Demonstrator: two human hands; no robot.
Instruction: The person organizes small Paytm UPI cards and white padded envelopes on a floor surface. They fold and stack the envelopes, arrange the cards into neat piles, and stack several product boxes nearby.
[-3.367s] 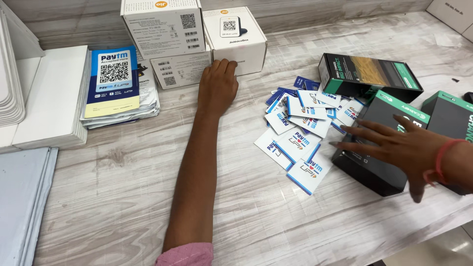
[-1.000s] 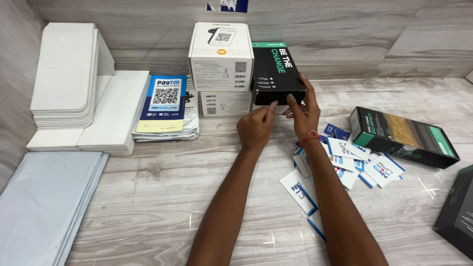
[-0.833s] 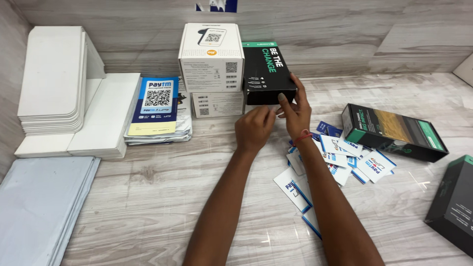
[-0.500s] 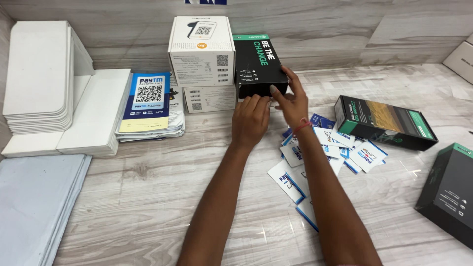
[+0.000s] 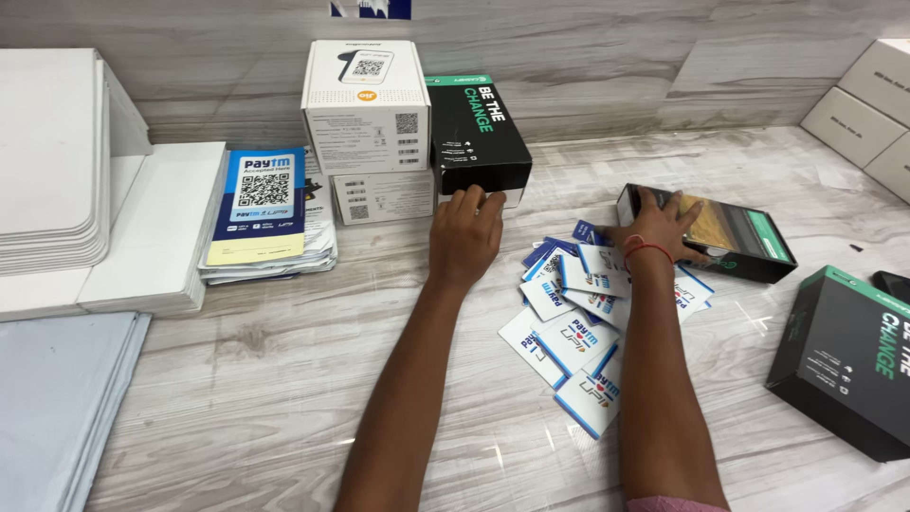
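Two hands on separate black boxes

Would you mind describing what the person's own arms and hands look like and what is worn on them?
Both forearms are bare. The left hand wears nothing visible: no ring, watch or glove. The right hand has a thin red thread tied around its wrist. A pink sleeve edge shows on the right arm at the picture's bottom edge.

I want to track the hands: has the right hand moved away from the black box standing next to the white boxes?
Yes. The right hand has left the upright black box and gone right, onto the flat black-and-green box.
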